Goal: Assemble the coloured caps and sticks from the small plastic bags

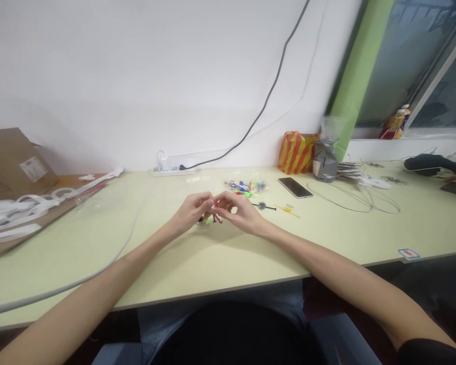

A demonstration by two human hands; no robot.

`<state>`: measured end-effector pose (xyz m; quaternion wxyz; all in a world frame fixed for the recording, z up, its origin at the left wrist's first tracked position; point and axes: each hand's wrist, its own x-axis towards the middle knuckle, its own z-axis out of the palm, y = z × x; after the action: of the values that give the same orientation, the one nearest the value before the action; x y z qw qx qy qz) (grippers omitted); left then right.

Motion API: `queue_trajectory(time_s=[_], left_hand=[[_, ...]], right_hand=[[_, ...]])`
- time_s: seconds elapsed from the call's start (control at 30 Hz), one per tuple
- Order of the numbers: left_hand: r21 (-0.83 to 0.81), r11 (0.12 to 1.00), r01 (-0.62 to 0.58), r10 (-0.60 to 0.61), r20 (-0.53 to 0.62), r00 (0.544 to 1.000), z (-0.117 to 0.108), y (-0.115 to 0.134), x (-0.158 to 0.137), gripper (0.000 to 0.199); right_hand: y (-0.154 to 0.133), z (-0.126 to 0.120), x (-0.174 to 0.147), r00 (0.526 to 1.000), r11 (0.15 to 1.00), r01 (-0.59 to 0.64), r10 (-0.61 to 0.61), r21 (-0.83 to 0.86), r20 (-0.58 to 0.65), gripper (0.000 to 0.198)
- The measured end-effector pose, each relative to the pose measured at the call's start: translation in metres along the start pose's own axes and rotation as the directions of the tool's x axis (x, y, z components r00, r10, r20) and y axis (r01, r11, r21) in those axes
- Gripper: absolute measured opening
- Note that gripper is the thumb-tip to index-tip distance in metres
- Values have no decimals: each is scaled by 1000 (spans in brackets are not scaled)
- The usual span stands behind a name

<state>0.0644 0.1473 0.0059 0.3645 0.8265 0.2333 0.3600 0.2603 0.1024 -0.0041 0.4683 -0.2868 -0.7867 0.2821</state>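
Observation:
My left hand [193, 212] and my right hand [241, 214] meet fingertip to fingertip over the table. Both are closed in a pinch around a small red and white piece [213, 206], mostly hidden by the fingers. Just below them lie small red, black and yellow-green plastic parts [208, 220], partly covered by my hands. Beyond my fingers rests a clear bag of colourful small parts [246, 185], with bright green and red pieces at its near side. Right of my right hand are a black stick-like part with a round grey middle [261, 206] and a yellow one [287, 209].
A phone [295, 187] lies behind on the right, near a striped bag [296, 152], a grey pouch [324, 159] and thin looped cable. A power strip [173, 171] runs along the wall. At left are cardboard [12, 165], white strips [26, 208] and a grey cable [98, 271]. Another person's hand shows far right.

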Motion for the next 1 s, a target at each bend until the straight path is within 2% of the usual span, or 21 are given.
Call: queue_trajectory(time_s=[0.07, 0.17, 0.23, 0.27, 0.33, 0.43, 0.5, 0.63, 0.73, 0.83, 0.93, 1.0], left_hand=[[8, 997, -74, 75, -142, 987, -4, 1, 4, 57], [61, 990, -130, 144, -404, 903, -16, -4, 9, 43], [129, 985, -113, 162, -488, 857, -25, -11, 9, 33], [163, 982, -97, 167, -500, 850, -29, -15, 9, 30], [219, 974, -61, 165, -492, 855, -32, -23, 7, 25], [273, 962, -22, 148, -453, 879, -29, -29, 6, 22], [311, 950, -8, 148, -427, 892, -25, -28, 5, 21], [400, 916, -27, 194, -384, 903, -21, -24, 5, 20], [478, 877, -45, 235, -345, 909, -22, -24, 5, 22], [551, 833, -44, 253, -310, 916, -23, -25, 3, 24], [590, 806, -46, 260, -283, 923, -23, -25, 3, 27], [604, 796, -51, 263, -269, 927, -22, -24, 3, 28]], right_hand=[[0, -7, 3, 999, 999, 10, -12, -50, -47, 32], [4, -26, 6, 987, 986, 15, -41, -165, -156, 24], [11, -40, 5, 988, 951, -14, -33, -308, -148, 17], [15, -45, 4, 995, 918, -31, -11, -396, -102, 13], [23, -50, 1, 996, 831, -26, 66, -556, 52, 7], [31, -48, 0, 957, 749, 44, 158, -661, 243, 7], [32, -46, 2, 955, 728, 47, 168, -684, 244, 9], [31, -57, 6, 983, 671, -67, 170, -738, 65, 11], [31, -72, 5, 978, 619, -137, 209, -773, -6, 13], [33, -83, 4, 949, 618, -142, 308, -773, 71, 7], [35, -89, 3, 905, 682, -119, 373, -722, 203, 5], [34, -92, 2, 896, 715, -115, 374, -690, 239, 6]])
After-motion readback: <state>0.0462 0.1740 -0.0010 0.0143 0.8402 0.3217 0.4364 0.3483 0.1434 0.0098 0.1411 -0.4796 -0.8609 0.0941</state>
